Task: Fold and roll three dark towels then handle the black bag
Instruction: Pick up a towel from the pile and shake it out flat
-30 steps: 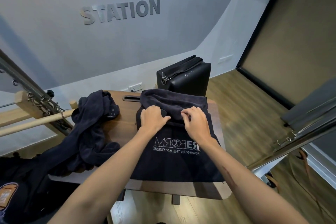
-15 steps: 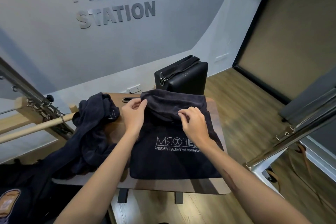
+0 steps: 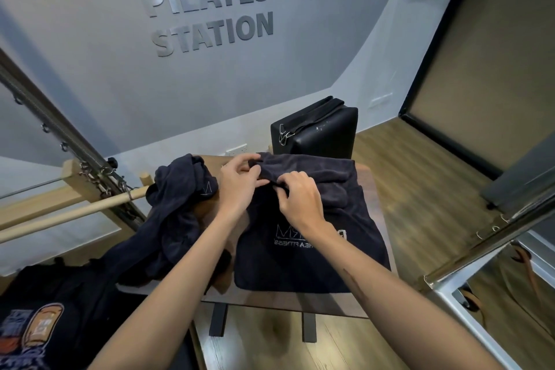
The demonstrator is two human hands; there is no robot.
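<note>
A dark towel point(image 3: 315, 261) with white printed lettering lies flat on the wooden table point(image 3: 270, 302), its far end folded back toward me. My left hand point(image 3: 237, 186) pinches the far left corner of that fold. My right hand point(image 3: 300, 201) grips the folded edge just to its right. A heap of other dark towels point(image 3: 177, 207) lies crumpled on the table's left side and hangs off it. The black bag point(image 3: 318, 132) stands upright behind the table's far edge, a strap with a metal clip across its top.
A wooden bar point(image 3: 69, 213) and slanted metal frame point(image 3: 60, 135) with springs stand at the left. A chrome rail point(image 3: 492, 243) crosses at the right. Dark printed fabric point(image 3: 36, 327) fills the lower left corner. Wood floor lies beyond the table.
My left hand moved from the fold's middle out to its far left corner. My right hand shifted left along the folded edge, and the fold lifted slightly.
</note>
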